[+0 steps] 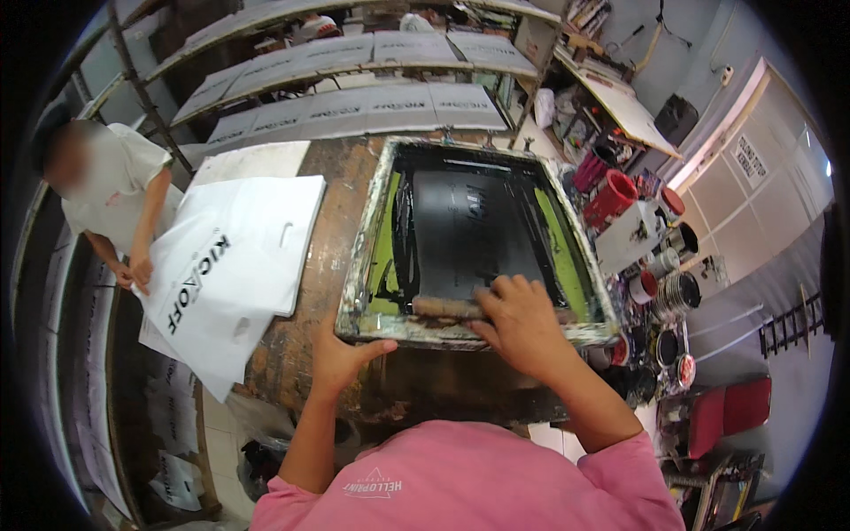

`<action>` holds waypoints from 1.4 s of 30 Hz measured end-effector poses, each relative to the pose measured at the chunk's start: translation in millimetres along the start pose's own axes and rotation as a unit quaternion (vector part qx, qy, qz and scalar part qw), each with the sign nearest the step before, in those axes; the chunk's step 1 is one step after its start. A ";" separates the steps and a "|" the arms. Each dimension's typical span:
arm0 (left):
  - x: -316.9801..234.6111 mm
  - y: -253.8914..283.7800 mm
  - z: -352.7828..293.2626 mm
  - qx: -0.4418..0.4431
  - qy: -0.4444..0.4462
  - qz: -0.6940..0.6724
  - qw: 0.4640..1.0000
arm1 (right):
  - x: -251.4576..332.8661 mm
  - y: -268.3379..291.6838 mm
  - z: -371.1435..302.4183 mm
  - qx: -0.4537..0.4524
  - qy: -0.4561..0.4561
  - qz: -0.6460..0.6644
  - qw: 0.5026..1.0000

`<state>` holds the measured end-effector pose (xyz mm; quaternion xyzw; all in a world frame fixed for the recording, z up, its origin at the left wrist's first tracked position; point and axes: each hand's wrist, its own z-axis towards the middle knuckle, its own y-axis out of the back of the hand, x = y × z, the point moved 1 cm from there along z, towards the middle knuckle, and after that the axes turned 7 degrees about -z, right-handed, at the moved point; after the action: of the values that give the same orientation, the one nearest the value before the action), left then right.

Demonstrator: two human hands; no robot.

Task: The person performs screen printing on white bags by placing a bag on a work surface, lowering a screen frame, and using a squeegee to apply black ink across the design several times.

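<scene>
In front of me a screen printing frame [357, 301] lies flat on the worn wooden table. Black ink covers the middle of its mesh [452, 212], and green strips show along both sides. My right hand [521, 320] is closed over the wooden handle of a squeegee [438, 307], which lies across the near end of the mesh. At the near left corner, my left hand [343, 358] grips the frame, its thumb along the near edge and its other fingers partly hidden. What lies beneath the mesh is hidden.
A co-worker [124, 190] at the left holds the corner of a white printed bag [217, 274] over a stack on the table [341, 181]. Ink cans and tubs [611, 199] crowd the right side. Racks with printed white sheets [354, 111] stand behind; a red chair [730, 416] is at right.
</scene>
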<state>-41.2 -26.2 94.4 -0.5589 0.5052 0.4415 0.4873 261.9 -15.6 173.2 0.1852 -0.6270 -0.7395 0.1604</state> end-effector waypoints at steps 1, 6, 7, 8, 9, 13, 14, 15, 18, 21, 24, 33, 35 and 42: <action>19.2 5.1 -2.9 -0.019 -0.024 0.069 0.997 | 4.1 -20.1 -9.6 -0.002 -0.002 0.021 1.000; 87.5 23.0 -5.3 -0.076 -0.134 0.375 0.914 | 24.8 -95.7 -31.7 0.019 -0.027 0.145 0.989; 93.5 24.8 -2.9 -0.061 -0.146 0.361 0.919 | 27.7 -105.7 -33.8 0.048 -0.028 0.126 0.991; 97.0 26.4 -1.8 -0.059 -0.141 0.370 0.916 | 30.8 -113.5 -34.1 0.033 -0.015 0.124 0.992; 98.9 27.5 -1.4 -0.057 -0.134 0.380 0.914 | 32.0 -119.8 -32.5 0.017 -0.007 0.120 0.993; 98.6 29.1 0.8 -0.060 -0.109 0.381 0.916 | 8.8 -140.4 4.5 -0.009 -0.004 0.108 0.994; 97.8 29.0 1.1 -0.054 -0.123 0.402 0.906 | -3.1 -146.8 23.1 -0.029 -0.005 0.103 0.994; 97.0 28.8 1.6 -0.052 -0.140 0.422 0.894 | -17.7 -153.2 45.1 -0.049 -0.001 0.095 0.994; 95.4 30.1 1.6 -0.049 -0.136 0.430 0.891 | -63.4 -175.8 113.3 -0.065 -0.008 0.063 0.996; 93.6 31.5 1.1 -0.047 -0.133 0.430 0.892 | -110.7 -200.6 182.2 -0.084 -0.032 0.020 0.996; 92.8 31.9 0.7 -0.060 -0.117 0.404 0.905 | -153.8 -205.8 246.9 -0.086 -0.032 -0.018 0.996; 94.4 30.6 -3.0 -0.038 -0.184 0.403 0.896 | -212.4 -187.0 316.5 -0.021 0.003 0.025 0.999; 96.0 30.4 -4.4 -0.041 -0.196 0.421 0.885 | -197.9 -199.5 298.7 -0.030 -0.011 -0.008 0.999; 108.0 33.1 -5.4 -0.062 -0.266 0.423 0.864 | -101.2 -169.1 160.7 -0.035 -0.020 0.003 0.999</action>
<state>-63.5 -46.5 -14.7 -0.1819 0.5156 0.7679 0.3338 273.7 198.9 37.0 0.1631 -0.6042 -0.7642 0.1560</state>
